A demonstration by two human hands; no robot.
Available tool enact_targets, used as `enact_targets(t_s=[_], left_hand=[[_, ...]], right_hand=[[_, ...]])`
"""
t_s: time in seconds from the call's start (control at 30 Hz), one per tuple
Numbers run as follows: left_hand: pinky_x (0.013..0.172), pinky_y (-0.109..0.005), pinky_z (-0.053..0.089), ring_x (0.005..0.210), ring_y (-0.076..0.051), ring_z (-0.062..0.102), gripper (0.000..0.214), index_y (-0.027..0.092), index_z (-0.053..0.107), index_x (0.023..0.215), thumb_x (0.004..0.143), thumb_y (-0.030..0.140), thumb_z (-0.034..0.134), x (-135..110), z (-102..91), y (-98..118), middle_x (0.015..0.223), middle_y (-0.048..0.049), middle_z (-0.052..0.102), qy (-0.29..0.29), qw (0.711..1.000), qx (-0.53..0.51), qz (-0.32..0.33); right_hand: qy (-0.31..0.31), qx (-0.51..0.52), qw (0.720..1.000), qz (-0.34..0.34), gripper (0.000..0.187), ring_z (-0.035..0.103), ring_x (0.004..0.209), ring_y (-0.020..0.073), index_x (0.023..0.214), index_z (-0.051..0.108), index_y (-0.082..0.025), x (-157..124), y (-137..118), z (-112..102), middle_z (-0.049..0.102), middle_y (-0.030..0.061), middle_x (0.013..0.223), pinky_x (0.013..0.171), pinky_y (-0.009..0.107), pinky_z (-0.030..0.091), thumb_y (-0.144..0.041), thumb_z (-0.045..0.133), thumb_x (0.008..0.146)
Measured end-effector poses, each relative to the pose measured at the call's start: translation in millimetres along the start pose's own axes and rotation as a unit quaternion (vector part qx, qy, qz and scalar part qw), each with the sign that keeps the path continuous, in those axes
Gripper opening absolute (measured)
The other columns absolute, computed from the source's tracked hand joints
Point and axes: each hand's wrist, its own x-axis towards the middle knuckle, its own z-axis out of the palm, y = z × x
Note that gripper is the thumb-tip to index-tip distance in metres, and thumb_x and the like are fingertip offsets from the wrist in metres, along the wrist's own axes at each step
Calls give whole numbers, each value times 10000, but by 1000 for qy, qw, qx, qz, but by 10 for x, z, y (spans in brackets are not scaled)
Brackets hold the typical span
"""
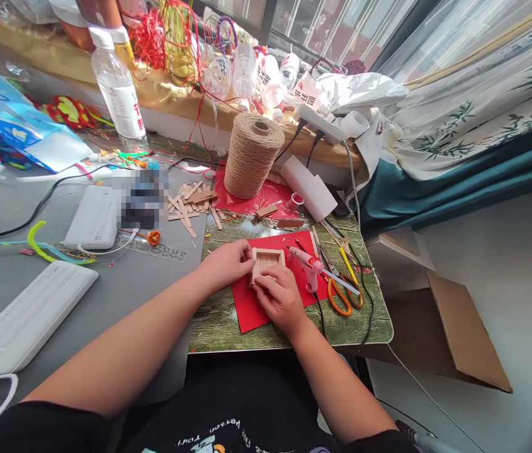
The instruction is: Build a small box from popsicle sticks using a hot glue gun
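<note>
A small box of wooden craft sticks with low walls rests over a red sheet. Along its left wall, my left hand grips the edge between thumb and fingers. My right hand has its fingers closed at the near wall and lower left corner, hiding part of the inside. Just right of the box lies a pink hot glue gun with a glue stick out of its back. Orange-handled scissors sit beyond it.
Loose craft sticks are heaped at the back left of the mat. A large twine spool stands behind. White power banks lie on the grey table at left, near a water bottle. Cables hang over the right edge above a cardboard box.
</note>
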Motion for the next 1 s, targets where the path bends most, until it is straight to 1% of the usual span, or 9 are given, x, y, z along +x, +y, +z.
enact_targets(t_s=[0.13, 0.47, 0.6, 0.73, 1.0], left_hand=[[644, -317, 402, 762, -207, 660, 136, 238, 593, 864, 885, 369, 622, -2, 1, 2, 850, 3, 738, 1, 1000, 3, 2], [647, -316, 404, 776, -207, 667, 137, 240, 593, 870, 886, 374, 618, 4, 6, -6, 865, 9, 743, -2, 1000, 4, -1], [645, -318, 405, 777, -208, 667, 130, 237, 597, 873, 880, 365, 620, 6, 2, -5, 863, 4, 742, -2, 1000, 5, 1], [638, -319, 402, 771, -208, 664, 133, 237, 593, 868, 877, 366, 620, 4, 4, -1, 860, 2, 741, -1, 1000, 6, 2], [635, -314, 410, 756, -208, 659, 127, 240, 589, 868, 879, 363, 615, 2, -1, 13, 836, 7, 732, -6, 1000, 0, -4]], right_hand=[[13, 7, 999, -35, 239, 626, 1149, 287, 1141, 762, -265, -33, 46, 12, 710, 100, 1135, 1084, 565, 507, -138, 682, 955], [16, 12, 1000, -23, 240, 632, 1132, 282, 1139, 760, -276, -50, 63, 42, 712, 95, 1122, 1102, 590, 491, -137, 680, 960], [15, 4, 999, -28, 276, 618, 1129, 284, 1179, 754, -278, -54, 59, 42, 697, 104, 1140, 1064, 567, 510, -128, 673, 961], [13, 7, 999, -35, 298, 615, 1114, 279, 1190, 752, -291, -51, 59, 45, 705, 90, 1121, 1028, 538, 528, -122, 679, 956], [24, 13, 999, -36, 289, 625, 1078, 266, 1179, 758, -291, -52, 63, 50, 726, 74, 1084, 1021, 532, 519, -117, 689, 958]])
